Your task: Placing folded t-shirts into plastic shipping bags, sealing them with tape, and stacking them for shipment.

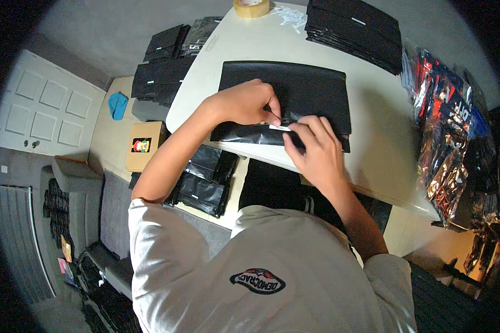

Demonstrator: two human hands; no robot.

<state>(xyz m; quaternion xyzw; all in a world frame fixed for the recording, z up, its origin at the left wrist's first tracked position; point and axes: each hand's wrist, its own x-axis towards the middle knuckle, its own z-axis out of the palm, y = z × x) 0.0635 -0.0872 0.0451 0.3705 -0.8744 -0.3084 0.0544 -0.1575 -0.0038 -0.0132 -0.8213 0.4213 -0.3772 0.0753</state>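
A flat black package (283, 89) with a glossy plastic band along its near side lies at the front edge of the white table (375, 111). My left hand (247, 105) is bent over that band, thumb and index finger pinched at the left end of a small white strip (278, 127). My right hand (316, 147) is just to its right, fingers curled, the fingertips at the strip's right end and the thumb lower, by the table's edge. The fingertips partly cover the strip, so its far ends are hard to see.
Tape (251, 6), white slips (289, 19) and black packages (353, 33) sit at the back. More black stacks (155, 80) are left, bagged items (439, 144) right. Below are a cardboard box (141, 158), black bags (203, 186) and a grey sofa (116, 211).
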